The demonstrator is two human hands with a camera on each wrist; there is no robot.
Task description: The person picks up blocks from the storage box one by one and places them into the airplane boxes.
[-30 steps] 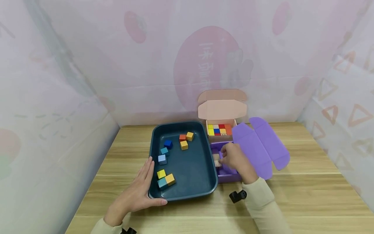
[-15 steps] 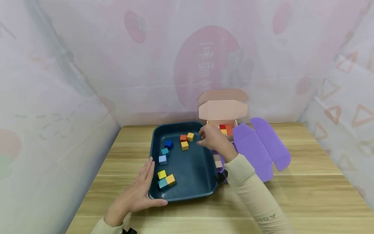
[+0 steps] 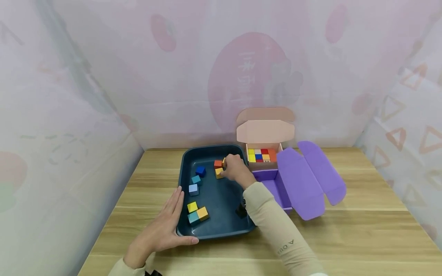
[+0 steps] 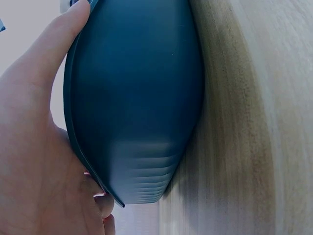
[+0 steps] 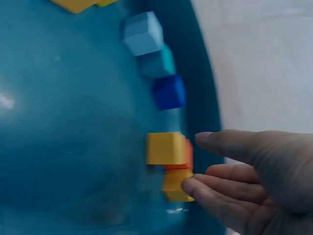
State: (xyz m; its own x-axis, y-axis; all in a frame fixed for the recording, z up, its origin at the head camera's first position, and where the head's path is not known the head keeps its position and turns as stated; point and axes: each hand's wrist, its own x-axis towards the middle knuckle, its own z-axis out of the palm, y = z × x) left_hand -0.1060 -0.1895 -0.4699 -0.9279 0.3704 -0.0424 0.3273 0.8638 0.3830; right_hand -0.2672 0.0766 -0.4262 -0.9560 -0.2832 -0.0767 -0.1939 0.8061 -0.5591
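My right hand (image 3: 238,170) reaches into the dark blue tray (image 3: 221,211) at its far right. In the right wrist view its thumb and fingers stand apart beside two yellow-orange cubes (image 5: 164,149) and a red-orange cube (image 5: 189,154). One fingertip is at the lower yellow-orange cube (image 5: 176,188); whether it touches cannot be told. My left hand (image 3: 160,226) rests on the tray's near left corner, fingers straight along the left rim and thumb along the front rim. A dark blue cube (image 3: 200,171), a teal cube (image 3: 196,180) and a light blue cube (image 3: 193,189) lie along the left side.
A yellow cube (image 3: 192,207), an orange cube (image 3: 202,213) and a teal cube (image 3: 193,218) sit near the tray's front left. Right of the tray stands an open purple box (image 3: 284,191). Behind it is a peach box (image 3: 266,132) holding several coloured cubes.
My right hand has moved from above the purple box leftward, over the tray's right rim, to the cubes at the far side. My left hand has stayed in place.
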